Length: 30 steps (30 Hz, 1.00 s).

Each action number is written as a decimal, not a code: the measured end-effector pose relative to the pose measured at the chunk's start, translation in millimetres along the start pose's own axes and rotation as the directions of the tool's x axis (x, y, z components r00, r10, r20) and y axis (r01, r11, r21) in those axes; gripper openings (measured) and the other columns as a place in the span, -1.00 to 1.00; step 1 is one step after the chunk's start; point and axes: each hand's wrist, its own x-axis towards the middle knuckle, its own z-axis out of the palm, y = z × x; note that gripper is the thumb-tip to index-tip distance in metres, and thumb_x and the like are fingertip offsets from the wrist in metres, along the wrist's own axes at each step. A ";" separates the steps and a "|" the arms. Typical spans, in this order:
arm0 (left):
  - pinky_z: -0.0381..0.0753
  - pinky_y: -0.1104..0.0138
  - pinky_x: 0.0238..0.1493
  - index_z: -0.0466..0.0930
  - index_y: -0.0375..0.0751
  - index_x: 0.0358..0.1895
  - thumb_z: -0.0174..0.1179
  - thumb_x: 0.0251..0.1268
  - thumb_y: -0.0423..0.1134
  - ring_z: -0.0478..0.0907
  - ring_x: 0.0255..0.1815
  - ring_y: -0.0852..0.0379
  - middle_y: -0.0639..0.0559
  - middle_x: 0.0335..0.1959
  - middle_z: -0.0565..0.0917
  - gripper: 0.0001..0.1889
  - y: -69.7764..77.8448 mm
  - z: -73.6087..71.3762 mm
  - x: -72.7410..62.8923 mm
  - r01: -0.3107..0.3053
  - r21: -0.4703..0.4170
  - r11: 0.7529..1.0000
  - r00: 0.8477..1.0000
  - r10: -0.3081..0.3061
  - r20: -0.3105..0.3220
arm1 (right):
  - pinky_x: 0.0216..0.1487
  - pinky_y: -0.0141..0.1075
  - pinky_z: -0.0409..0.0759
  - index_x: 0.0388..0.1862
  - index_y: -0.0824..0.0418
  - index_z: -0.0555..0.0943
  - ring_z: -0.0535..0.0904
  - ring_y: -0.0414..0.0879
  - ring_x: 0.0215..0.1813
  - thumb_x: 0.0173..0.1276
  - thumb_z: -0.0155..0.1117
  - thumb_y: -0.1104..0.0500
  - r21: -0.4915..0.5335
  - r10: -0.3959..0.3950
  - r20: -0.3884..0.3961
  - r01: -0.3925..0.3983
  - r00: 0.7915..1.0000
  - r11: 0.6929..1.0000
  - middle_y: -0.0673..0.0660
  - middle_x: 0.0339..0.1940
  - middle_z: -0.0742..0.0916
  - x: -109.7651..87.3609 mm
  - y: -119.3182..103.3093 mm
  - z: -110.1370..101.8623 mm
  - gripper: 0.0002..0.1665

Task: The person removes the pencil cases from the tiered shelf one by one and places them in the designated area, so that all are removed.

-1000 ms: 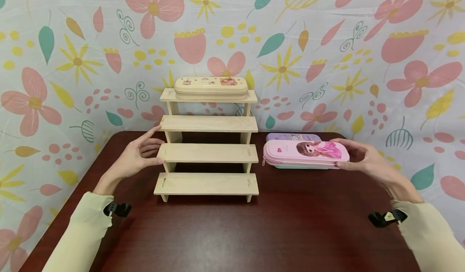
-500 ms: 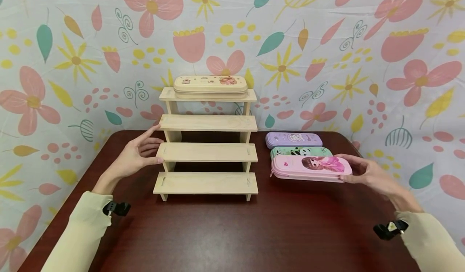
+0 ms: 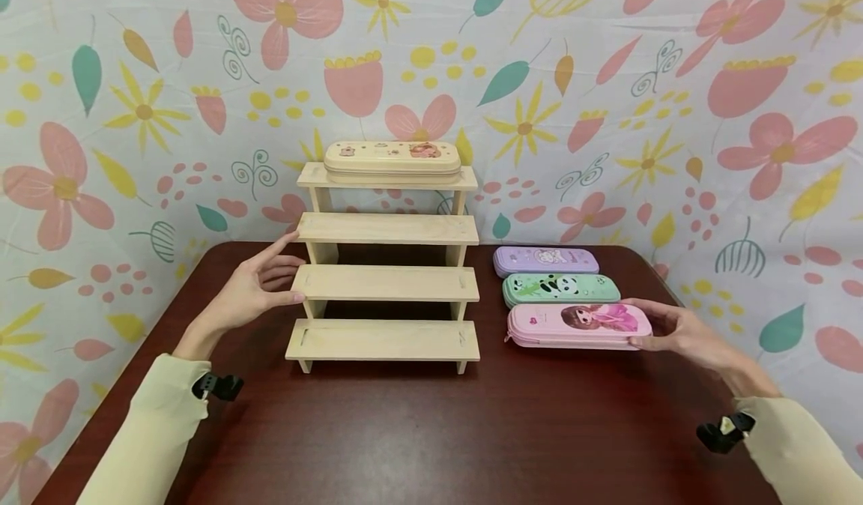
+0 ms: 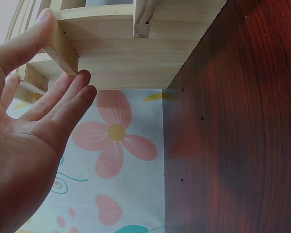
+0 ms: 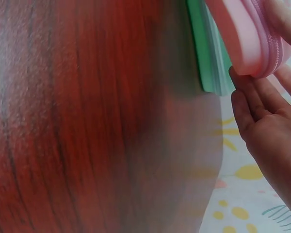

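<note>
While looking over the bench point(image 3: 431, 430) for trouble, found the pink pencil case point(image 3: 539, 331) pinched at its right end by the thumb and fingers of the right hand point(image 3: 682, 338), just in front of the green pencil case point(image 3: 561, 288). Could not tell whether resting fully on the bench or held slightly above it. Judged the one-ended hold the main weakness: with the left end out of the hand's reach, might have seen it droop or twist if lifted sharply. Noted, too, very little gap behind; from any rearward push, could have ridden up on the green one or shoved it into the purple pencil case point(image 3: 544, 260) just beyond. Across at the stepped rack point(image 3: 384, 342), found the left hand point(image 3: 246, 289) spread wide, gripping nothing, with forefinger and thumb seemingly touching the left edges of the two middle boards point(image 3: 387, 228). Judged a careless sideways shove there enough to slide or jolt the rack. Worried most then for the cream pencil case point(image 3: 392, 163), lying lengthwise on the top board point(image 3: 310, 177) and covering most of its depth: from a hard knock, could have been tipped off the edge.
</note>
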 end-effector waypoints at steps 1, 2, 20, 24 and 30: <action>0.54 0.45 0.29 0.03 0.13 0.74 0.51 0.26 -0.45 0.49 0.37 -0.20 -0.37 0.38 0.49 0.09 -0.2 0.1 0.1 0.001 0.000 1.000 1.000 -0.001 0.001 | 0.00 -0.47 0.65 0.54 0.43 0.38 0.65 -0.23 0.02 0.38 0.46 0.35 -0.003 0.004 0.001 -0.004 1.000 1.000 -0.14 0.13 0.73 0.3 1.1 0.3 -0.21; 0.54 0.44 0.29 0.04 0.14 0.74 0.51 0.26 -0.45 0.49 0.37 -0.20 -0.37 0.38 0.49 0.09 -0.4 0.1 0.3 0.002 -0.001 1.000 1.000 -0.002 0.001 | 0.00 -0.46 0.65 0.54 0.43 0.38 0.65 -0.23 0.03 0.38 0.46 0.34 -0.003 0.006 0.002 -0.006 1.000 1.000 -0.14 0.13 0.73 0.7 2.2 0.3 -0.21; 0.54 0.41 0.31 0.03 0.12 0.75 0.51 0.25 -0.46 0.50 0.37 -0.13 -0.29 0.37 0.50 0.10 0.1 -0.7 0.1 0.001 -0.008 1.000 1.000 -0.001 0.005 | 0.07 -0.50 0.58 0.54 0.34 0.42 0.59 -0.25 0.11 0.35 0.52 0.24 -0.060 0.047 0.014 -0.046 0.999 0.997 -0.01 0.23 0.67 8.4 20.0 -3.1 -0.18; 0.55 0.38 0.32 0.02 0.13 0.75 0.51 0.26 -0.45 0.50 0.37 -0.14 -0.30 0.37 0.50 0.10 -0.4 -0.4 0.0 -0.001 -0.007 1.000 1.000 0.001 0.006 | 0.06 -0.49 0.58 0.54 0.32 0.43 0.57 -0.28 0.11 0.34 0.54 0.21 -0.092 0.079 0.016 -0.077 0.997 0.993 0.09 0.26 0.64 8.8 20.7 -4.4 -0.17; 0.55 0.37 0.32 0.02 0.14 0.75 0.51 0.26 -0.45 0.50 0.38 -0.14 -0.30 0.38 0.50 0.10 -1.1 -0.5 -0.5 -0.003 -0.003 1.000 1.000 0.003 0.007 | 0.06 -0.52 0.55 0.50 0.39 0.43 0.56 -0.30 0.12 0.34 0.52 0.27 -0.095 0.029 0.017 -0.027 0.999 0.995 0.19 0.27 0.64 9.1 19.5 -3.7 -0.20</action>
